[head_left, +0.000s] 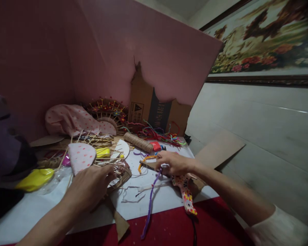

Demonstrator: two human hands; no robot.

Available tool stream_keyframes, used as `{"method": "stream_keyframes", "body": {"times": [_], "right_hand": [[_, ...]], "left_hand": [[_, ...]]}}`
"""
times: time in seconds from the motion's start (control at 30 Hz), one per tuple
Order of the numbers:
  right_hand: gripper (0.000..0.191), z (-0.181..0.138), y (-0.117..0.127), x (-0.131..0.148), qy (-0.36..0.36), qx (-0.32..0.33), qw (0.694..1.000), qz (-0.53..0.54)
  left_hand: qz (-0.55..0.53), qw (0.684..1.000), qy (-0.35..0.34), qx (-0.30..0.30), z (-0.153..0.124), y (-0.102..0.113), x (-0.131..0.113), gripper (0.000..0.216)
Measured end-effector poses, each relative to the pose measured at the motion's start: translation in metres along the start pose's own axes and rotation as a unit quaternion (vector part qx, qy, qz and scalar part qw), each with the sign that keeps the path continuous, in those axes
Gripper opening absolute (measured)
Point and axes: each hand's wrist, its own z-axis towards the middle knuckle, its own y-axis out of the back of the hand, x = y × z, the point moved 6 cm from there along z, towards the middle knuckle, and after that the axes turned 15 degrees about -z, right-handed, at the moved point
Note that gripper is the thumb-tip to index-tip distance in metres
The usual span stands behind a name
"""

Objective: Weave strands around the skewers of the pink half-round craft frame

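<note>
My right hand is closed over the white sheet, with a fuzzy purple pipe cleaner hanging from its fingers down past the sheet's front edge. Just below this hand lies a dotted, colourfully painted piece with a narrow end, partly covered by the hand. Curled fingers on my left hand rest beside a clear plastic packet and thin wooden sticks; what they grip, if anything, is hidden. Right behind that hand stands a pink dotted half-round fan piece with sticks around it.
A roll of twine lies behind the hands, near tangled coloured pipe cleaners. Torn cardboard leans on the pink panel. Yellow packets sit at left. A bead-tipped stick fan stands at the back.
</note>
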Motion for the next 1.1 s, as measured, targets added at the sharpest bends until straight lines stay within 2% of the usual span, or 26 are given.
{"method": "stream_keyframes", "body": {"times": [0.07,0.13,0.23,0.3,0.37,0.4,0.47,0.5,0.57,0.6,0.73,0.87,1.0,1.1], "right_hand": [[0.010,0.000,-0.004,0.009,-0.002,-0.027,0.998,0.053],[0.006,-0.002,0.000,0.007,-0.027,-0.076,0.987,0.140],[0.013,-0.009,0.014,-0.016,-0.099,-0.177,0.940,0.273],[0.025,-0.016,0.025,-0.038,-0.170,-0.247,0.901,0.312],[0.036,-0.023,0.038,-0.061,-0.243,-0.307,0.876,0.280],[0.038,-0.024,0.046,-0.071,-0.278,-0.323,0.874,0.233],[0.038,-0.024,0.064,-0.090,-0.357,-0.340,0.867,0.071],[0.036,-0.020,0.073,-0.098,-0.396,-0.322,0.859,-0.040],[0.034,-0.004,0.079,-0.116,-0.458,-0.207,0.833,-0.231],[0.033,0.005,0.079,-0.125,-0.464,-0.180,0.831,-0.248],[0.026,0.042,0.056,-0.154,-0.448,-0.104,0.851,-0.253],[0.022,0.060,0.021,-0.163,-0.400,-0.030,0.887,-0.226],[0.028,0.046,0.016,-0.150,-0.371,-0.040,0.901,-0.223],[0.032,0.030,0.019,-0.126,-0.307,-0.047,0.927,-0.208]], "left_hand": [[-0.007,1.000,-0.005,-0.007,0.000,0.001,-0.001,0.031],[-0.011,1.000,-0.002,-0.011,-0.001,0.003,-0.002,0.029],[-0.018,1.000,0.006,-0.009,-0.001,0.005,-0.003,0.029],[-0.021,1.000,0.008,-0.007,-0.001,0.005,-0.004,0.029],[-0.021,1.000,0.005,-0.008,-0.001,0.004,-0.004,0.029],[-0.020,1.000,0.004,-0.009,0.000,0.003,-0.003,0.029],[-0.018,1.000,0.001,-0.008,0.000,0.001,0.000,0.029],[-0.017,1.000,0.001,-0.007,0.000,-0.001,0.001,0.029],[-0.014,1.000,0.002,-0.007,0.001,-0.003,0.003,0.029],[-0.012,1.000,0.004,-0.006,0.001,-0.003,0.004,0.030],[-0.003,1.000,0.029,0.002,0.002,-0.005,0.008,0.029],[0.001,0.999,0.035,0.006,0.003,-0.005,0.010,0.029],[-0.016,0.999,0.031,0.006,0.002,-0.006,0.009,0.029],[-0.014,0.999,0.031,0.006,0.002,-0.006,0.009,0.029]]}}
